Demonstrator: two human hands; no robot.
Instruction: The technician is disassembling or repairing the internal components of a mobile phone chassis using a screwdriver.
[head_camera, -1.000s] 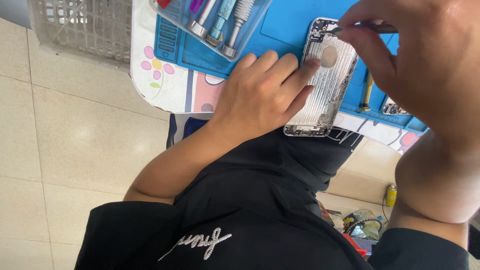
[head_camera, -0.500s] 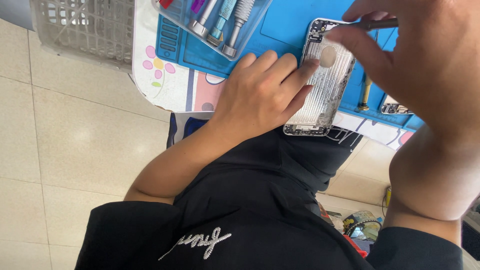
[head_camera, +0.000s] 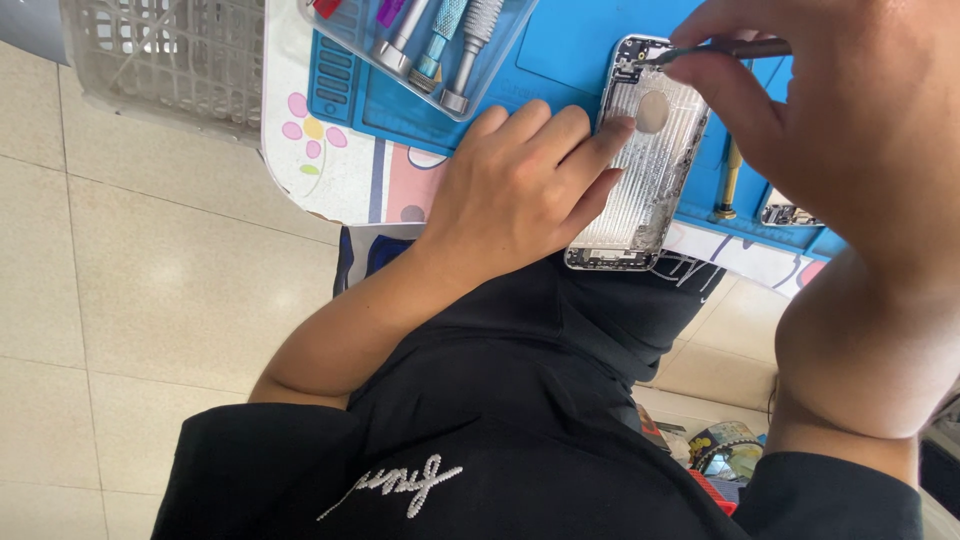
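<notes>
At centre right of the frame the left hand still presses the bare metal phone housing flat on the blue mat, fingers spread along its edge, gripping nothing. The right hand, fingers pinched shut on thin tweezers, has eased its tip onto the housing's top corner, so the picking there continues. 3 screwdrivers lie in a clear tray at upper centre.
</notes>
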